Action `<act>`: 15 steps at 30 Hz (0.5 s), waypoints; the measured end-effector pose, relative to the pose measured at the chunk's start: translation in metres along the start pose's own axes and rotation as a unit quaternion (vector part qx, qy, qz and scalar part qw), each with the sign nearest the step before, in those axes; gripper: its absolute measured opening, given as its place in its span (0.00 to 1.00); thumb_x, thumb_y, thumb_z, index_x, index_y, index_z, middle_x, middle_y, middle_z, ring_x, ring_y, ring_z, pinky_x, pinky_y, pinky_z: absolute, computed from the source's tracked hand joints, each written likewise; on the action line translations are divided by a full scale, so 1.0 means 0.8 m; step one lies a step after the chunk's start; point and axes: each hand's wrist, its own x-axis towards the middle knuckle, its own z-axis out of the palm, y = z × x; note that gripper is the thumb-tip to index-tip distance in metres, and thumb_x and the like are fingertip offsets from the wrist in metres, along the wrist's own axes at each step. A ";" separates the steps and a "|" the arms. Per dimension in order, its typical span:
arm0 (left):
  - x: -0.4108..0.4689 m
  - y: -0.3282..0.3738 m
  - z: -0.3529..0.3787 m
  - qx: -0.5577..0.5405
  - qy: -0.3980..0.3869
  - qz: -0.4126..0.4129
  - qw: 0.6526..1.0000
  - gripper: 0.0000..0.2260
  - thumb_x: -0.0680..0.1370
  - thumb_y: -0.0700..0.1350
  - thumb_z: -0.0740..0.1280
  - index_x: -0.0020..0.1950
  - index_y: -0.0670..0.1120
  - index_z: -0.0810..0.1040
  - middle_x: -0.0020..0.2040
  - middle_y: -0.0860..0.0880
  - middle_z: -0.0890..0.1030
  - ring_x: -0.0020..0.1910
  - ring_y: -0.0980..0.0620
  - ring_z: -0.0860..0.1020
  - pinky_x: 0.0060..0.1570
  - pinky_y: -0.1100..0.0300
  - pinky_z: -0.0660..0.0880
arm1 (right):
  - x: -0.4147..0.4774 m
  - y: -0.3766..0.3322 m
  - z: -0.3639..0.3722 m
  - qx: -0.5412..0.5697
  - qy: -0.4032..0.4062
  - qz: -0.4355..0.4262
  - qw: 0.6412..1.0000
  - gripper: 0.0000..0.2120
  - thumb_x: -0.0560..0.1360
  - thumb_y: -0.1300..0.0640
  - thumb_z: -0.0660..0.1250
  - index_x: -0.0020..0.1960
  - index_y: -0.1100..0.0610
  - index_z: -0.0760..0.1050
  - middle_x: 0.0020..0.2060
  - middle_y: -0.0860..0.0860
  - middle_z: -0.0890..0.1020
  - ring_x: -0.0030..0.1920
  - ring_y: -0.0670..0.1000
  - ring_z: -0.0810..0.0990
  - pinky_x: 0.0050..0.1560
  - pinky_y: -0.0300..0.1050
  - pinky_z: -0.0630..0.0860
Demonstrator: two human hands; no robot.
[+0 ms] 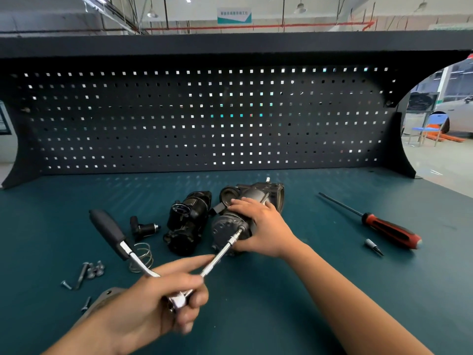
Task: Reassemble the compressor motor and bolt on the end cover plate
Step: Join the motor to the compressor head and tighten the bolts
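The grey compressor motor point(231, 221) lies on its side in the middle of the green bench, its round end cover facing me. My right hand point(258, 224) grips its body from the right. My left hand point(158, 301) holds the head of a ratchet wrench point(179, 299), index finger stretched along the extension bar point(220, 254), whose tip sits on a bolt at the end cover. The wrench's black handle point(107, 233) points up and to the left.
A black housing part point(188, 221), a small black elbow fitting point(142, 228) and a coil spring point(142, 257) lie left of the motor. Loose bolts point(88, 272) and a grey plate point(102, 301) sit near my left wrist. A red-handled screwdriver point(384, 226) and a bit point(372, 245) lie at the right.
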 end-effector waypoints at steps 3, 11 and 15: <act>0.001 -0.001 -0.004 -0.066 -0.046 0.000 0.997 0.36 0.48 0.47 0.82 0.55 0.42 0.82 0.29 0.43 0.70 0.20 0.52 0.66 0.19 0.64 0.65 | -0.003 0.001 0.002 0.015 -0.015 0.014 1.000 0.34 0.66 0.46 0.74 0.70 0.45 0.66 0.75 0.44 0.58 0.75 0.45 0.50 0.72 0.55 0.44; 0.000 -0.007 0.001 0.031 -0.023 0.002 0.999 0.26 0.57 0.34 0.72 0.53 0.53 0.84 0.38 0.43 0.80 0.22 0.54 0.65 0.18 0.67 0.62 | -0.006 0.003 0.004 -0.079 -0.054 0.015 0.995 0.46 0.64 0.37 0.72 0.75 0.43 0.52 0.75 0.40 0.52 0.75 0.42 0.44 0.72 0.61 0.42; -0.004 -0.010 0.011 0.073 -0.002 0.014 0.997 0.25 0.63 0.33 0.66 0.57 0.50 0.81 0.48 0.39 0.83 0.25 0.51 0.73 0.22 0.62 0.70 | -0.005 0.002 0.005 -0.084 -0.040 0.023 0.995 0.50 0.64 0.36 0.72 0.76 0.47 0.49 0.75 0.41 0.54 0.75 0.42 0.46 0.72 0.60 0.43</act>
